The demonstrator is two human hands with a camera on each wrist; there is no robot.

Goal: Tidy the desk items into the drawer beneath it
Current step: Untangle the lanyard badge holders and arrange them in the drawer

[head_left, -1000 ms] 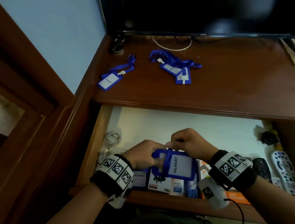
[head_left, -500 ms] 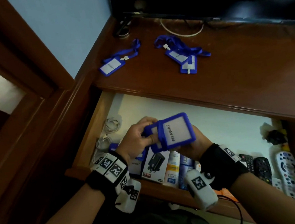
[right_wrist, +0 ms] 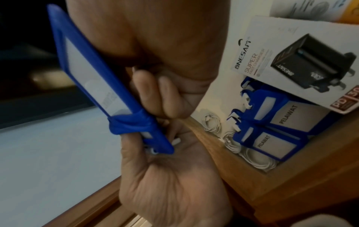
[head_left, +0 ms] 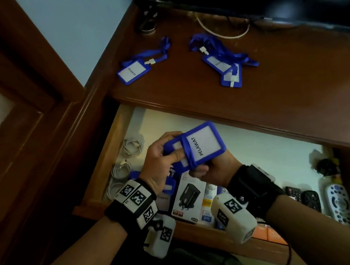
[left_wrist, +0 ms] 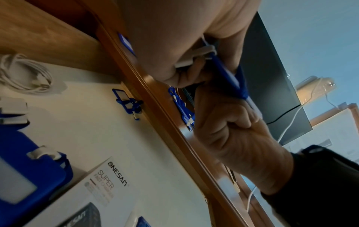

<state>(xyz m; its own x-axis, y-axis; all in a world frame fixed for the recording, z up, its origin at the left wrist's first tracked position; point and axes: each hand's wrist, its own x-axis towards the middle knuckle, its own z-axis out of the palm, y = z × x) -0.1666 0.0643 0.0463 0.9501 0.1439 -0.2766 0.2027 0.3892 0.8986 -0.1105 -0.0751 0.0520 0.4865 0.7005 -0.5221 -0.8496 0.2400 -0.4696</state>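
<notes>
Above the open wooden drawer (head_left: 113, 139), both hands hold a blue plastic badge holder marked PELAWAT (head_left: 195, 146), its blue lanyard wound around the middle. The left hand (head_left: 158, 167) grips the holder's left end, fingers curled over it; the right hand (head_left: 215, 171) clasps the lower edge from beneath, fingers curled around it. Inside the white-lined drawer lie coiled white cables (head_left: 126, 157) at the left wall, two more blue badge holders (right_wrist: 272, 127), a white charger box printed with a black plug (head_left: 188, 198), and several remote controls (head_left: 339, 205) at the right. On the brown wooden bench (head_left: 295, 88) above, one blue lanyard badge (head_left: 134, 71) lies apart from a tangled pair of blue badges (head_left: 225, 63).
</notes>
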